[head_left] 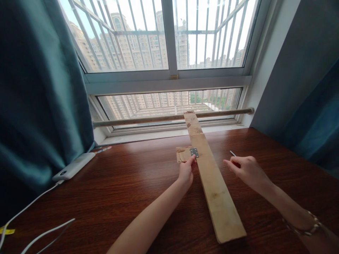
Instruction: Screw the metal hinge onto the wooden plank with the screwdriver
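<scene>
A long pale wooden board [215, 187] lies lengthwise on the table, its far end near the window rail. At its left edge, a small square wood piece [182, 155] sits beside it. A metal hinge [194, 152] spans the two pieces. My left hand [186, 171] is closed at the seam, thumb pressed on the hinge's near edge; its other fingers are mostly hidden. To the right of the board, my right hand [247, 173] is above the table, closed on a thin pale rod [232, 153]. Only the rod's tip shows, apart from the hinge and board.
The dark brown wooden table [127, 197] reaches the windowsill. A horizontal rail [148, 120] crosses the window just beyond it. On the left lie a white power bank [75, 166] and white cables [49, 231], beside a dark curtain [39, 88].
</scene>
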Demonstrator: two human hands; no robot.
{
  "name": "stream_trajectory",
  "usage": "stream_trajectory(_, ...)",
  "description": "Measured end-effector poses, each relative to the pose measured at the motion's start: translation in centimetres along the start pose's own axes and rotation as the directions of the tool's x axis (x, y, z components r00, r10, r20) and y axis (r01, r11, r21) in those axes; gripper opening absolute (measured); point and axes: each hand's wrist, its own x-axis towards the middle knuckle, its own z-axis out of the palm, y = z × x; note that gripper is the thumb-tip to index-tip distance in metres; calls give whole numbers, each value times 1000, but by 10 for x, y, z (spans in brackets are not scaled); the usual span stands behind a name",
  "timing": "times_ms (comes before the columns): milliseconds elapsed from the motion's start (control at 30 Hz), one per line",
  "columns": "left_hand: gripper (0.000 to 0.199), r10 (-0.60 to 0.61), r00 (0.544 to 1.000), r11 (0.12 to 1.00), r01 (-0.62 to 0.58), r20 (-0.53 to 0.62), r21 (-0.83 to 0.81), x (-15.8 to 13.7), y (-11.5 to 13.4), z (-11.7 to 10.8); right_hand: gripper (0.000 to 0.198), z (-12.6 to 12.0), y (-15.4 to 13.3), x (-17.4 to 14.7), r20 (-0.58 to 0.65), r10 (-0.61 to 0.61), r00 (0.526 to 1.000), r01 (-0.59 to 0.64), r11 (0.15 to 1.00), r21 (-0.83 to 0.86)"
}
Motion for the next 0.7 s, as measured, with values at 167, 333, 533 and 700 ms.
stream_trajectory(167, 17, -31, 999, 1000, 31, -16, 4, 4, -1, -1, 25, 13, 87, -33, -39, 165, 986, -168, 982, -92)
stream_trajectory(333, 13, -46, 999, 999, 45, -14, -18, 7, -4, -3, 36, 50, 133, -64, 88, 198, 976, -165, 943, -288)
stream_trajectory(533, 10, -53, 998, 999, 53, -24, -14, 6, -1, -3, 37, 59, 135, -68, 109, 262, 959, -212, 916, -342)
stream_trajectory(700, 9, -66, 997, 998, 66, -47, -4, 0, 3, 3, 39, 60, 133, -64, 27, 197, 980, -170, 902, -397)
